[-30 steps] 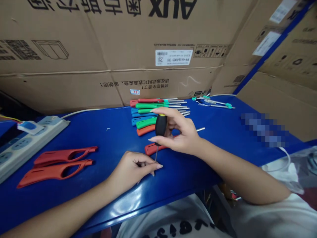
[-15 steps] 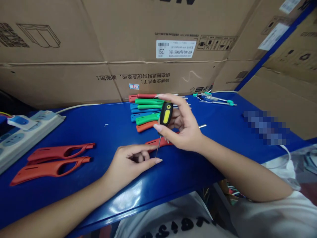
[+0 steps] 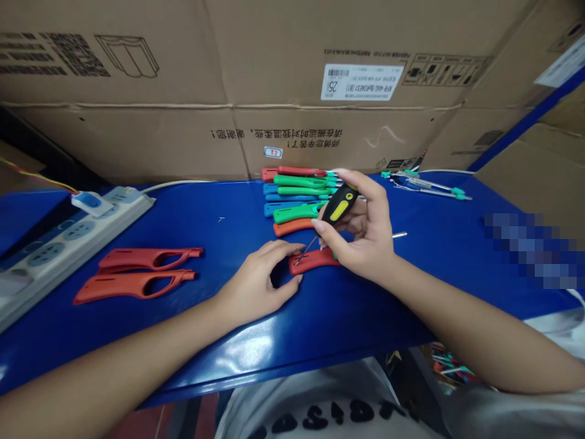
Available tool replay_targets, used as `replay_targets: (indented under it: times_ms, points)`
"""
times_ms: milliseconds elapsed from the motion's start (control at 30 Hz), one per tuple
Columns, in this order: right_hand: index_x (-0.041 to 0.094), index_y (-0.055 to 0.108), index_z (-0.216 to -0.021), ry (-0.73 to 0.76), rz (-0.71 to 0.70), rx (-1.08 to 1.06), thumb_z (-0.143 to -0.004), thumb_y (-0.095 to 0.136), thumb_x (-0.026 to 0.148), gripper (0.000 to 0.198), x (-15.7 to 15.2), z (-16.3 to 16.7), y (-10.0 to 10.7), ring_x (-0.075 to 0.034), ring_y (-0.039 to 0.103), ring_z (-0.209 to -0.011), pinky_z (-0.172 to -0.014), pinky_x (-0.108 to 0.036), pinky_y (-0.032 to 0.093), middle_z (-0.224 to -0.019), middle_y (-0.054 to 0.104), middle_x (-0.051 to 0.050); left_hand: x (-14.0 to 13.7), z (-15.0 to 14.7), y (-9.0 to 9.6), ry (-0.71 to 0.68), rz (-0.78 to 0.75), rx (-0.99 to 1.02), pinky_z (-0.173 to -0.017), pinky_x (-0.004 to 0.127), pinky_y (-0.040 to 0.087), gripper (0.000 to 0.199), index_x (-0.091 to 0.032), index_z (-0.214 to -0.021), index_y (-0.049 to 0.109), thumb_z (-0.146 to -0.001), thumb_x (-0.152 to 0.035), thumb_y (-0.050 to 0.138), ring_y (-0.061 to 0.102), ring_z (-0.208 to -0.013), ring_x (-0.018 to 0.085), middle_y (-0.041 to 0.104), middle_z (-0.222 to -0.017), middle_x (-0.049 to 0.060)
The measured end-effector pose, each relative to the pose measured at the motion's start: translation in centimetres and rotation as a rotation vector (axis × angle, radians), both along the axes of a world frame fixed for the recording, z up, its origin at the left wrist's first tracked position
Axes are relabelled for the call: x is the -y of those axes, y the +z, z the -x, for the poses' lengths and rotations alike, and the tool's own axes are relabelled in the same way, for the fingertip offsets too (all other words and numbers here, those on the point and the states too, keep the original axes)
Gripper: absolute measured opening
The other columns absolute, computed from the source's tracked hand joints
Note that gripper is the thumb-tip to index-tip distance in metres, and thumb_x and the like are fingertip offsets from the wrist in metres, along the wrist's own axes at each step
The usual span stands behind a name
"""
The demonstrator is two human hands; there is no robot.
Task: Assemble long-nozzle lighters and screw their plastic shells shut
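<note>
A screwdriver [image 3: 339, 206] with a black and yellow handle is gripped in my right hand [image 3: 368, 228], its thin shaft slanting down to the left. The tip meets the butt end of a red long-necked lighter [image 3: 315, 259] lying on the table. My right hand covers part of that lighter; a metal tube shows beyond the hand. The thumb and index finger of my left hand [image 3: 256, 277] sit on either side of the lighter's butt end, steadying it. Just behind, a row of red, green, blue and orange lighters [image 3: 295, 213] lies with tubes pointing right.
Two red-orange lighter shells [image 3: 137, 286] lie at left beside a white power strip [image 3: 68, 238]. Metal tubes with green parts [image 3: 434, 186] are at the back right. A cardboard wall [image 3: 183, 134] closes off the back of the blue table [image 3: 219, 347]. A blurred patch covers something at right.
The screwdriver has tilted over and its tip has moved from beside my left fingertips onto the red lighter's butt end. My left fingers have spread around that end. The whole view has shifted.
</note>
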State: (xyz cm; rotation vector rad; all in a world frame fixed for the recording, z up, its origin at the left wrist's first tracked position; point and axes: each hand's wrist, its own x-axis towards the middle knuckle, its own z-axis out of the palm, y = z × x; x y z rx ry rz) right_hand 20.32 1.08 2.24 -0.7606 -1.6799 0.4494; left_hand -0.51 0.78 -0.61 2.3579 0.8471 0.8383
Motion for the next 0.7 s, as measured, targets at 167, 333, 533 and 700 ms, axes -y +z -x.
replay_targets:
  times_ms: [167, 333, 533, 700]
  points:
    - [0.033, 0.037, -0.145, -0.003, -0.074, 0.018, -0.092, 0.066, 0.028, 0.061, -0.25, 0.16, -0.31, -0.018, 0.071, -0.094, -0.061, -0.028, 0.066, -0.142, 0.051, -0.009, -0.11, -0.01, -0.16, 0.005, -0.019, 0.032, -0.101, 0.036, 0.054, 0.036, -0.017, -0.121, 0.061, -0.085, -0.014, 0.067, 0.067, -0.112, 0.021, 0.070, -0.120, 0.009]
    - [0.035, 0.032, -0.148, -0.030, -0.091, 0.093, -0.093, 0.065, 0.032, 0.063, -0.23, -0.05, -0.54, -0.020, 0.070, -0.101, -0.066, -0.028, 0.066, -0.142, 0.052, -0.008, -0.14, -0.02, -0.27, 0.006, -0.032, 0.034, -0.101, 0.037, 0.054, 0.035, -0.016, -0.121, 0.061, -0.086, -0.015, 0.067, 0.067, -0.112, 0.021, 0.071, -0.120, 0.009]
    - [0.035, 0.033, -0.148, -0.056, -0.109, 0.122, -0.093, 0.064, 0.032, 0.063, -0.12, 0.03, -0.76, -0.017, 0.070, -0.093, -0.066, -0.028, 0.065, -0.141, 0.050, -0.007, -0.13, 0.03, -0.20, 0.004, -0.030, 0.032, -0.100, 0.038, 0.055, 0.034, -0.017, -0.120, 0.062, -0.086, -0.015, 0.067, 0.067, -0.111, 0.022, 0.071, -0.120, 0.009]
    - [0.034, 0.034, -0.148, -0.041, -0.129, 0.108, -0.093, 0.065, 0.028, 0.063, -0.10, 0.22, -0.93, -0.017, 0.069, -0.090, -0.066, -0.030, 0.066, -0.142, 0.048, -0.008, -0.19, -0.01, -0.23, -0.002, -0.024, 0.027, -0.100, 0.036, 0.054, 0.035, -0.016, -0.120, 0.062, -0.086, -0.015, 0.068, 0.067, -0.111, 0.021, 0.071, -0.119, 0.009]
